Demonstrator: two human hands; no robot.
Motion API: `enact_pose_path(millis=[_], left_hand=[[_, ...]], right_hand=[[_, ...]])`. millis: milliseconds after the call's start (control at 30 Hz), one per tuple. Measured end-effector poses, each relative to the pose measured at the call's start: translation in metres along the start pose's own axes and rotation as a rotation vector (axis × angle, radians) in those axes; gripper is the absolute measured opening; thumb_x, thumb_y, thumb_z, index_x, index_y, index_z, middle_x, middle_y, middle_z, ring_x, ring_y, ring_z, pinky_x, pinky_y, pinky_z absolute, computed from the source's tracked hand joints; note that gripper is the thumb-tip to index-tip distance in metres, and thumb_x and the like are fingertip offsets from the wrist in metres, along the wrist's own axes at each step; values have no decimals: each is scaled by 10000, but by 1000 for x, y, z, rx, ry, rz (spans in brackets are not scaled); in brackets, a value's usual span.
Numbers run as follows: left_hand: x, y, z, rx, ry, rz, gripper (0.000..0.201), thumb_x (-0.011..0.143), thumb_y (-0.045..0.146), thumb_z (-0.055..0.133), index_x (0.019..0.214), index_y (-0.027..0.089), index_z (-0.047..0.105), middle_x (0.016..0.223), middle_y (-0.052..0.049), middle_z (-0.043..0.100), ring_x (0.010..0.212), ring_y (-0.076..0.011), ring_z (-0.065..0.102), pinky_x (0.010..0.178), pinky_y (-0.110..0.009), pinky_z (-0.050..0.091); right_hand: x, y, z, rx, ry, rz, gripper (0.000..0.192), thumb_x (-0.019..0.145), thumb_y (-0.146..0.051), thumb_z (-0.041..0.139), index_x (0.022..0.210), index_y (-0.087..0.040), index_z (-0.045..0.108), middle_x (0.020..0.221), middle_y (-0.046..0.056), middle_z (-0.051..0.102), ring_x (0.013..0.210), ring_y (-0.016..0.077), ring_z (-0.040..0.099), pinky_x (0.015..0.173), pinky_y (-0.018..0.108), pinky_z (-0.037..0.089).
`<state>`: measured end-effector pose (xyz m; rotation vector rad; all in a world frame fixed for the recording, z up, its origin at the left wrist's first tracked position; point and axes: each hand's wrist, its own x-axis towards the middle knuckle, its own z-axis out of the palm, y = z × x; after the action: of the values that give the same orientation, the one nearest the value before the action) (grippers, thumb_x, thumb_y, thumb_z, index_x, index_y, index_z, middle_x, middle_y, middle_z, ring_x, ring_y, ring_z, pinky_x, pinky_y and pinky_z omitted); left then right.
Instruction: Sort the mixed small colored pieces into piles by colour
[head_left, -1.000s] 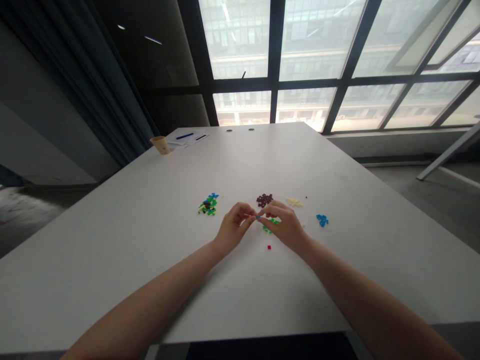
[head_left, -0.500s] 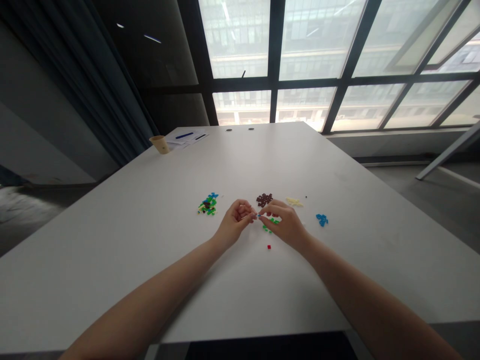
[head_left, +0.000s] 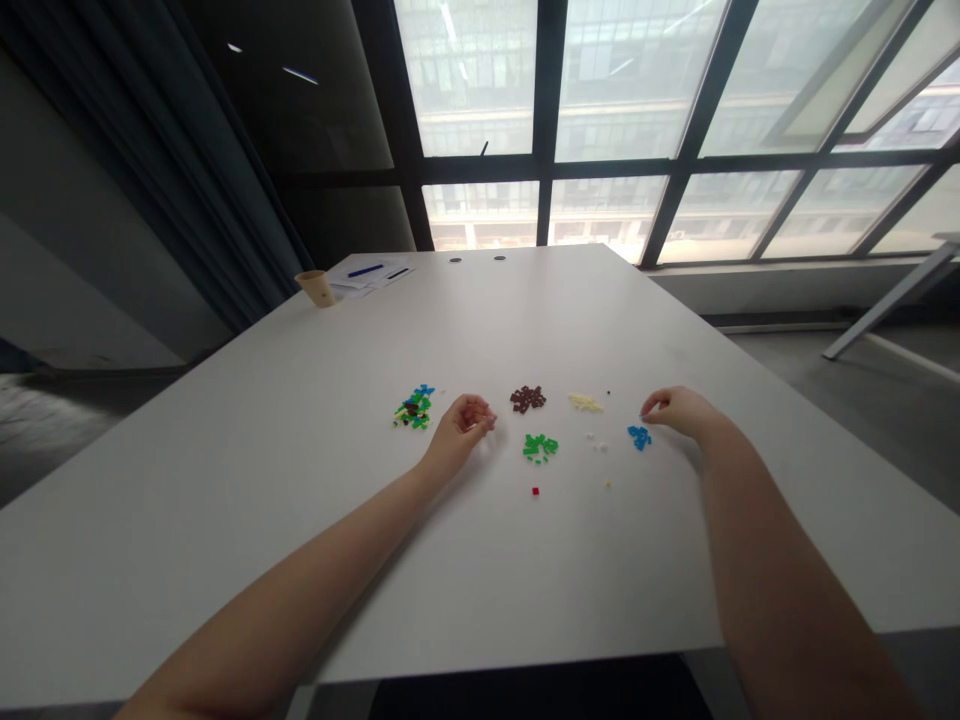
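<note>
My left hand [head_left: 461, 425] rests on the white table [head_left: 480, 600], fingers curled, thumb and forefinger pinched on a tiny pale piece too small to make out. It lies between a mixed green-and-blue pile of small bricks [head_left: 415, 408] and a green pile [head_left: 540, 446]. My right hand [head_left: 679, 408] reaches out to the right, its fingertips drawn together just above and beside a small blue pile [head_left: 639, 436]. Whether they grip a brick I cannot tell.
A brown pile [head_left: 528, 398] and a cream pile [head_left: 585, 403] lie further back, a single red brick [head_left: 535, 491] nearer me, and tiny white bits [head_left: 597, 441]. A paper cup [head_left: 316, 288] and papers with a pen [head_left: 371, 272] sit at the far left corner.
My hands were pinched together over the green pile. The right hand has moved right to the blue pile, and the left has drawn slightly back to the left.
</note>
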<state>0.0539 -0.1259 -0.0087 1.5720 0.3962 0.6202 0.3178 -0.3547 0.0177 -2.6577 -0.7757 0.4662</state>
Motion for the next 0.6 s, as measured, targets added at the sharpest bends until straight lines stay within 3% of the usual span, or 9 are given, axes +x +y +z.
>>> enact_pose_path(millis=[167,433,600], left_hand=[[1,0,-1,0,10,1,271,674,312,668,828,182,486,755,16,561,668,-88,542,614,-214,425],[4,4,-5,47,62,26,282,654,345,670,794,179,489,740,14,552,652,-93,535,588,-214,419],[14,5,-25,111,293,77,200,686,302,595,813,190,488,798,0,566,700,-110,550,597,-225,424]], right_hand=[[0,-3,3,-16,-83,-24,151,589,-159,614,709,-167,705,590,13,594,552,122,518,541,228,364],[1,-2,1,-27,-103,-42,287,614,-59,519,774,-178,725,558,13,586,541,128,520,564,241,372],[-5,-7,2,-40,-119,-32,291,616,-50,487,732,-176,723,552,17,573,546,127,508,558,237,362]])
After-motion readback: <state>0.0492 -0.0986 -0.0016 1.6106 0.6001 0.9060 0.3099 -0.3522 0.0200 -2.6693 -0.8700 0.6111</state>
